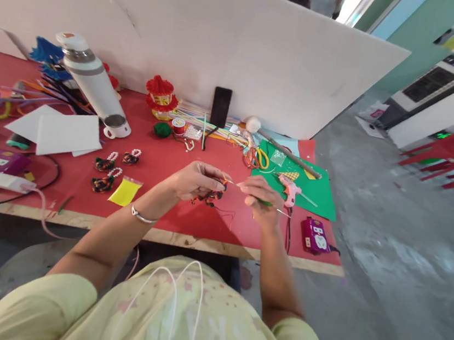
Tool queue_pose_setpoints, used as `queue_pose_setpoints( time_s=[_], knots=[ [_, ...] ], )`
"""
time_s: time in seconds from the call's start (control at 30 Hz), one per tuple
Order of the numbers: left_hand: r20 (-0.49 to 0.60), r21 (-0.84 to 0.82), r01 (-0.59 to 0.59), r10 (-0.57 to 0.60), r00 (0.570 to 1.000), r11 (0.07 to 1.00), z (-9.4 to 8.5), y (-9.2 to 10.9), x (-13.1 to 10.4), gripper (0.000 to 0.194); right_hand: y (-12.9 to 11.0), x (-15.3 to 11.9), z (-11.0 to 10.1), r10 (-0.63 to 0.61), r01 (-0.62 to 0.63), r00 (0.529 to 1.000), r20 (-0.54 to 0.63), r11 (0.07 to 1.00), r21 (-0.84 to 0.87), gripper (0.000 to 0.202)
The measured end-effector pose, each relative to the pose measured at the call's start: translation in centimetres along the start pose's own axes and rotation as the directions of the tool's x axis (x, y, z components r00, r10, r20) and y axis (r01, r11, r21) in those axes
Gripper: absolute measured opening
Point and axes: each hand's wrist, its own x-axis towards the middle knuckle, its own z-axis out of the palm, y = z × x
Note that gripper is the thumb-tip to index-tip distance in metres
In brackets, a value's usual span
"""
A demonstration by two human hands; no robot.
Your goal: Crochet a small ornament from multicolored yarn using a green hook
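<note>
**Yarn (208,196) in the left hand (196,181), hook (265,203) in the right hand (263,196)**

From my end, I see the left hand closed in a pinch, thumb against fingers, on the dark, orange-flecked yarn, part of which hangs below the fingers. The yarn is over the red table (171,219), near the middle of my view. The right hand is curled around the hook, a thin metal rod with a green grip; its tip points at the left thumb, and its other end sticks out past the palm. I cannot tell whether the tip touches the yarn. To the left I have three charms (102,184) with bead loops and, just beside the nearest one, a yellow packet (124,192). To the right, a pink glue gun (289,190) lies on a green sheet (323,199), near a purple socket (315,236). At the back, a phone (220,106) leans against the white board (234,44).
</note>
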Motion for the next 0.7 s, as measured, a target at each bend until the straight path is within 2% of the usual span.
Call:
queue_pose_setpoints(
  time_s=[0.1, 0.23, 0.33, 0.43, 0.47, 0.53, 0.6, 0.63, 0.7],
  knots=[
    [0.029, 0.065, 0.018, -0.02, 0.999, 0.998, -0.3, 0.2, -0.1, 0.037, -0.7, 1.2, -1.7, -0.033, 0.031, 0.993, 0.115, 0.999, 0.021, 0.027],
    [0.071, 0.141, 0.019, -0.03, 0.997, 0.99, -0.5, -0.1, 0.1, 0.034, -1.3, 1.8, -2.9, 0.001, -0.007, 0.977, 0.213, 1.0, 0.029, 0.026],
    [0.115, 0.193, 0.007, -0.029, 0.993, 0.981, -0.7, 0.0, 0.2, 0.029, -1.2, 2.0, -3.8, 0.056, -0.089, 0.959, 0.279, 0.99, 0.106, 0.024],
    [0.177, 0.255, -0.01, -0.036, 0.984, 0.967, -0.7, 0.1, 0.2, 0.027, -0.8, 1.8, -3.9, 0.158, -0.235, 0.931, 0.33, 0.949, 0.209, 0.024],
    [0.184, 0.269, -0.032, -0.019, 0.983, 0.963, -0.5, 0.0, 0.2, 0.027, -0.7, 1.4, -3.6, 0.204, -0.285, 0.927, 0.316, 0.929, 0.236, 0.029],
    [0.15, 0.282, -0.116, 0.075, 0.986, 0.952, 0.1, -0.6, 0.2, 0.035, -0.6, 0.4, -2.2, 0.299, -0.347, 0.931, 0.209, 0.904, 0.251, 0.041],
    [0.037, 0.289, -0.236, 0.235, 0.971, 0.928, 1.0, -1.7, 0.5, 0.049, -0.7, -1.1, -0.2, 0.354, -0.347, 0.935, -0.019, 0.924, 0.157, 0.044],
    [-0.058, 0.309, -0.296, 0.328, 0.943, 0.904, 1.5, -2.4, 0.7, 0.055, -0.8, -1.8, 0.9, 0.34, -0.336, 0.934, -0.107, 0.94, 0.054, 0.037],
    [-0.221, 0.353, -0.372, 0.462, 0.859, 0.859, 2.6, -3.7, 1.1, 0.057, -1.1, -3.1, 2.9, 0.216, -0.275, 0.944, -0.248, 0.933, -0.234, 0.024]
  ],
)
